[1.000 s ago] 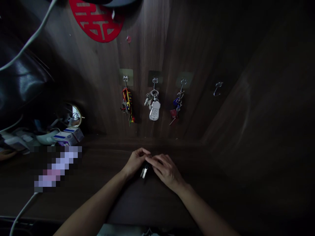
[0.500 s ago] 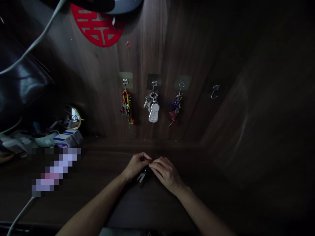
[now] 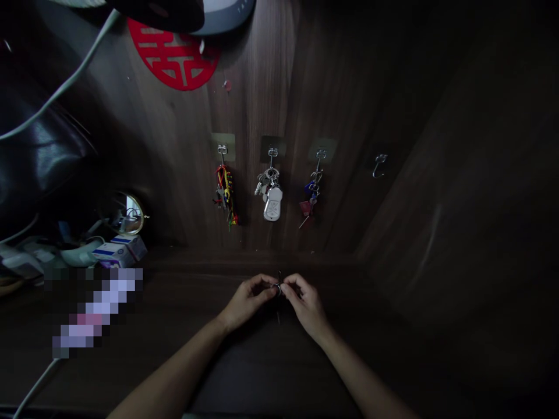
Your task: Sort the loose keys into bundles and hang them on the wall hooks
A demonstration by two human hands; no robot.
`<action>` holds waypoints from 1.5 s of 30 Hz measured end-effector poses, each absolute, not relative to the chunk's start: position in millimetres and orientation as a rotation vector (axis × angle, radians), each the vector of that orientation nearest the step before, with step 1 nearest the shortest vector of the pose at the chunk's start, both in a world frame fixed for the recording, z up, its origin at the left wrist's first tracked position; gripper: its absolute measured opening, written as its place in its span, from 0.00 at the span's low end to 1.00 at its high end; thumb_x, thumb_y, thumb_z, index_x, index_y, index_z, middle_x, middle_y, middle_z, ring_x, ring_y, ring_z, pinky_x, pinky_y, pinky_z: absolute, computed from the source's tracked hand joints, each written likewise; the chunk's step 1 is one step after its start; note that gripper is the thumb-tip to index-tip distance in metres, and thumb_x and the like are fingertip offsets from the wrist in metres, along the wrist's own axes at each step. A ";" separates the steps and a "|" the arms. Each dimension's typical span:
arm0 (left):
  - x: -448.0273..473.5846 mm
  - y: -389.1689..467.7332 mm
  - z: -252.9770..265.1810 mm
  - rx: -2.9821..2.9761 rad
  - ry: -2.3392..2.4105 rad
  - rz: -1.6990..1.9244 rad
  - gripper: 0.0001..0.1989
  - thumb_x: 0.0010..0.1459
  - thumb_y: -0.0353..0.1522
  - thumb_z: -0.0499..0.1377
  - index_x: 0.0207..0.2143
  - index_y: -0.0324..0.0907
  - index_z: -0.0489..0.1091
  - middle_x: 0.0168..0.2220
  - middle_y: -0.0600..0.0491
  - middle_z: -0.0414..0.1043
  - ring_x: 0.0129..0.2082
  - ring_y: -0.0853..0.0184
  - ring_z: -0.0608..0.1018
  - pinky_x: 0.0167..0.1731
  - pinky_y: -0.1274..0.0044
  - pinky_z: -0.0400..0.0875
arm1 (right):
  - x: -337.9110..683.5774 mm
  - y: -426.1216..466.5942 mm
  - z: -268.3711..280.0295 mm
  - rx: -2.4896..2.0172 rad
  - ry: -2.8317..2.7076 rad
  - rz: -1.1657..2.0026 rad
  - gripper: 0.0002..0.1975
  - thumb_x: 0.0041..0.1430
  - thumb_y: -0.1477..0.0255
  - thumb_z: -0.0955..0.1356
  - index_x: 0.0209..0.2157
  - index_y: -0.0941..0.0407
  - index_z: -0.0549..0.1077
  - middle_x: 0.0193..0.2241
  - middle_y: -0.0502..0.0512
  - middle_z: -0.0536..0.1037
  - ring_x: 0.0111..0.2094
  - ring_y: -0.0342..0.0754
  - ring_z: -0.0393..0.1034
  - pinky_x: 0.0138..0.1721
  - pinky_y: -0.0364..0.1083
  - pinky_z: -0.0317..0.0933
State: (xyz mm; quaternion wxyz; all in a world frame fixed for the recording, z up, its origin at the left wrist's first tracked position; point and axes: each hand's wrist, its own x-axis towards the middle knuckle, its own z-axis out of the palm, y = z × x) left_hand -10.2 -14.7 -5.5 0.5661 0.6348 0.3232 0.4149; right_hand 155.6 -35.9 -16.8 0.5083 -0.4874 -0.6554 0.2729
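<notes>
Above the dark wooden surface, my left hand (image 3: 247, 301) pinches the left side of a small metal key ring (image 3: 276, 289). From the other side, my right hand (image 3: 306, 304) closes thumb and fingers on the same ring. A thin dark piece pokes up above the ring, and something slim and faint, likely a key (image 3: 278, 318), hangs below it; shadow hides the details. Beyond my hands, a bunch of keys with a grey-white remote fob (image 3: 273, 203) hangs on the middle wall hook.
Left of the fob, keys with colourful braided cords (image 3: 226, 195) hang; to its right is another bunch (image 3: 311, 198). A bare hook (image 3: 379, 166) is farther right. Small boxes (image 3: 120, 250), a round mirror (image 3: 133, 214) and a white cable (image 3: 65, 87) are at the left. A cap (image 3: 227, 16) hangs above.
My hands have drawn level with the ring showing between them, and my right hand has turned. The keys that dangled at lower left now hang almost unseen below. The view has tilted slightly.
</notes>
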 end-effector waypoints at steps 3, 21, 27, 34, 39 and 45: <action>-9.1 -13.4 -6.1 1.503 0.750 1.030 0.15 0.50 0.38 0.62 0.38 0.40 0.73 0.37 0.51 0.74 0.40 0.65 0.73 0.44 0.74 0.65 | 156.3 -34.7 -13.7 -1.114 -1.523 0.832 0.11 0.55 0.63 0.64 0.26 0.56 0.67 0.22 0.48 0.67 0.25 0.42 0.62 0.28 0.41 0.57; -6.7 -13.7 -1.1 1.309 0.722 1.074 0.12 0.47 0.39 0.63 0.28 0.38 0.71 0.26 0.56 0.71 0.29 0.70 0.71 0.35 0.78 0.64 | 155.7 -33.2 -9.7 -1.036 -1.608 0.994 0.14 0.57 0.62 0.63 0.27 0.57 0.71 0.24 0.49 0.69 0.29 0.44 0.64 0.32 0.42 0.58; -5.7 -13.4 -0.3 1.310 0.796 1.117 0.13 0.45 0.39 0.64 0.26 0.39 0.68 0.25 0.57 0.67 0.28 0.71 0.68 0.33 0.79 0.63 | 153.2 -35.4 -9.6 -1.054 -1.602 0.934 0.11 0.55 0.64 0.65 0.37 0.55 0.73 0.32 0.52 0.75 0.34 0.46 0.68 0.35 0.44 0.60; -0.2 -14.2 -4.7 1.300 0.766 1.132 0.13 0.44 0.37 0.65 0.23 0.38 0.67 0.21 0.59 0.66 0.25 0.73 0.68 0.31 0.80 0.63 | 147.1 -36.5 -10.9 -1.091 -1.569 0.856 0.09 0.50 0.65 0.69 0.27 0.56 0.71 0.23 0.47 0.71 0.26 0.42 0.64 0.27 0.41 0.57; -2.6 -12.8 -5.0 1.341 0.814 1.127 0.13 0.47 0.40 0.63 0.29 0.38 0.71 0.28 0.54 0.72 0.32 0.68 0.72 0.37 0.76 0.66 | 151.4 -34.7 -10.8 -1.080 -1.487 0.914 0.09 0.51 0.64 0.68 0.28 0.56 0.73 0.24 0.48 0.74 0.27 0.44 0.67 0.30 0.41 0.60; -3.9 -12.8 -3.2 1.340 0.708 0.964 0.17 0.53 0.39 0.59 0.44 0.42 0.70 0.45 0.50 0.72 0.48 0.62 0.70 0.48 0.73 0.62 | 159.8 -30.9 -10.1 -0.982 -1.340 0.928 0.11 0.52 0.62 0.68 0.33 0.54 0.77 0.34 0.53 0.76 0.39 0.49 0.69 0.42 0.45 0.62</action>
